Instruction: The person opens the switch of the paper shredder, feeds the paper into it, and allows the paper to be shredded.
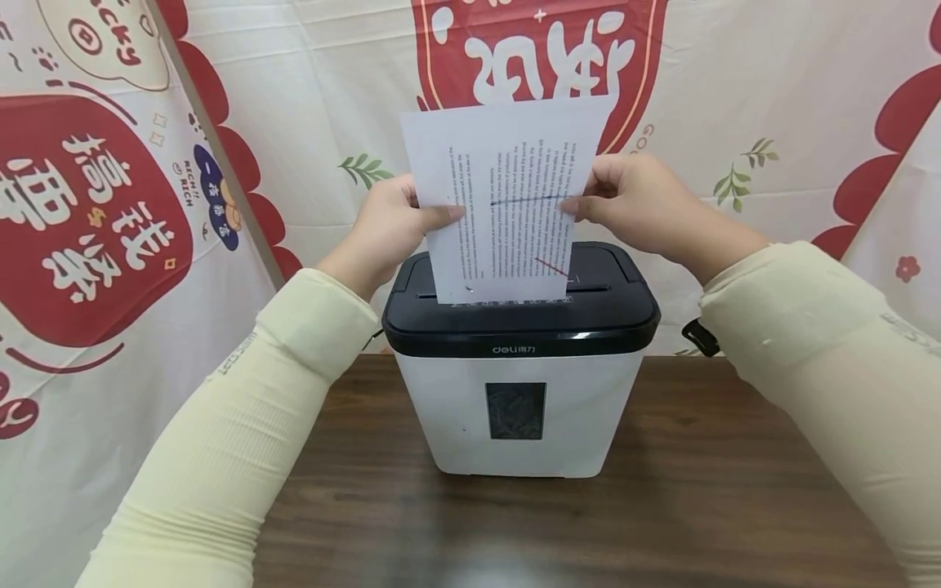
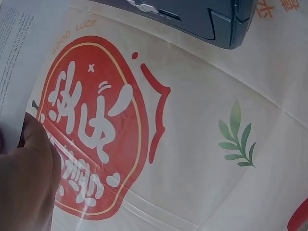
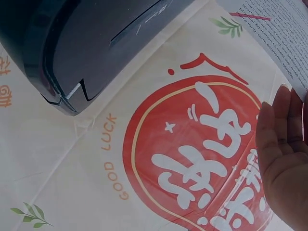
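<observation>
A printed sheet of paper (image 1: 507, 180) with a blue line and a short red mark stands upright over the paper shredder (image 1: 518, 327). Its lower edge meets the shredder's black top around the slot; whether it has entered the slot I cannot tell. My left hand (image 1: 390, 229) pinches the sheet's left edge, thumb on the front. On the right edge, my right hand (image 1: 647, 200) pinches it the same way, its other fingers behind the paper. In the left wrist view the left hand (image 2: 31, 178) holds the paper's edge. The right hand (image 3: 288, 154) shows beside the sheet in the right wrist view.
The shredder stands on a dark wooden table (image 1: 515, 531), its small front window (image 1: 516, 411) showing dark contents. Behind hangs a white cloth (image 1: 331, 82) with red prints. A black object (image 1: 701, 337) lies by the right sleeve.
</observation>
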Demonstrator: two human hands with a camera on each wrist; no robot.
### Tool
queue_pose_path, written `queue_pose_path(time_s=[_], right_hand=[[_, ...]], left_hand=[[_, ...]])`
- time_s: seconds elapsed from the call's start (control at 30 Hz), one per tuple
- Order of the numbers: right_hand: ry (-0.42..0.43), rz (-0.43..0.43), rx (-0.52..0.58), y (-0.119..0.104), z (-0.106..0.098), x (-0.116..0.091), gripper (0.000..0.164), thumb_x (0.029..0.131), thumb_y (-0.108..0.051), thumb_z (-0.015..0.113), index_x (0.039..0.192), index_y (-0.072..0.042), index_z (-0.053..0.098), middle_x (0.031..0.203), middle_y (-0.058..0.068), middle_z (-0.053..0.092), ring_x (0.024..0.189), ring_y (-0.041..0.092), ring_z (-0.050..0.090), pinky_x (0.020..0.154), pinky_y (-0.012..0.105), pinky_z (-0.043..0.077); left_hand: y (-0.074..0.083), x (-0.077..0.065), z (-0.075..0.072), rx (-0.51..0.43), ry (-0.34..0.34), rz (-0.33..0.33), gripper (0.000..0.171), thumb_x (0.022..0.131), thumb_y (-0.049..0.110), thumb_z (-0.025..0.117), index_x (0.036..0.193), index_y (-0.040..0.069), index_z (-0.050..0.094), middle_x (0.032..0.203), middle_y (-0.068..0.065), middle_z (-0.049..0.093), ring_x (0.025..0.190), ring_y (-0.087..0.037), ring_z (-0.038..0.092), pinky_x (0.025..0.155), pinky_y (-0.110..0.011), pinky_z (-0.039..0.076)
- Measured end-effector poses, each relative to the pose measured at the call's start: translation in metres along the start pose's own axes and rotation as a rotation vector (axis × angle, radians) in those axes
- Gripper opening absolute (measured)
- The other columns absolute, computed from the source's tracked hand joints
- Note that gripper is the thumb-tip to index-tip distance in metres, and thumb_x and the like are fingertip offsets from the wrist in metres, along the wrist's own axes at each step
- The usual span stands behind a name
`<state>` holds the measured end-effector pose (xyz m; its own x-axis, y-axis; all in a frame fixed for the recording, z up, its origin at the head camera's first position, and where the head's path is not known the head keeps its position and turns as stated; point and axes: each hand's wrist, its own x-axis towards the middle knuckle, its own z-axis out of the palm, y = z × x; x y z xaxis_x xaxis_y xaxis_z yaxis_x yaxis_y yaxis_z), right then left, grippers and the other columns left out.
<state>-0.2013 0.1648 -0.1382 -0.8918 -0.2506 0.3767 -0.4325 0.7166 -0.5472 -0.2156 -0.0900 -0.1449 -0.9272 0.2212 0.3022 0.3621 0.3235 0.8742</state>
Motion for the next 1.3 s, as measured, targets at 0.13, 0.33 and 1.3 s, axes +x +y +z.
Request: queue_pose_path(time_s=[0.13, 0.33, 1.3], right_hand=[[-0.008, 0.019, -0.002, 0.002, 0.001, 0.005, 0.028, 0.094, -0.020, 0.062, 0.117, -0.003, 0.066, 0.114, 0.015, 0.068, 0.099, 0.029, 0.064, 0.080, 0.032, 0.048], [-0.016, 0.038, 0.011, 0.004, 0.002, 0.009, 0.031, 0.094, -0.021, 0.062, 0.119, -0.003, 0.065, 0.118, 0.015, 0.066, 0.103, 0.032, 0.063, 0.092, 0.048, 0.049], [-0.077, 0.030, 0.054, 0.024, 0.020, 0.010, 0.032, 0.093, -0.019, 0.064, 0.120, -0.002, 0.064, 0.115, 0.018, 0.066, 0.100, 0.030, 0.061, 0.090, 0.043, 0.051]], left_hand=[[-0.003, 0.006, 0.000, 0.001, -0.001, -0.013, 0.034, 0.090, 0.005, 0.066, 0.122, 0.015, 0.067, 0.112, -0.002, 0.070, 0.102, -0.015, 0.066, 0.098, -0.038, 0.045], [-0.008, 0.012, 0.001, 0.017, -0.006, -0.028, 0.034, 0.089, 0.006, 0.067, 0.122, 0.017, 0.068, 0.112, -0.001, 0.071, 0.102, -0.014, 0.066, 0.100, -0.039, 0.043], [-0.034, 0.020, 0.011, 0.082, -0.035, -0.127, 0.033, 0.092, 0.012, 0.065, 0.125, 0.014, 0.064, 0.116, -0.004, 0.069, 0.107, -0.019, 0.064, 0.101, -0.044, 0.043]])
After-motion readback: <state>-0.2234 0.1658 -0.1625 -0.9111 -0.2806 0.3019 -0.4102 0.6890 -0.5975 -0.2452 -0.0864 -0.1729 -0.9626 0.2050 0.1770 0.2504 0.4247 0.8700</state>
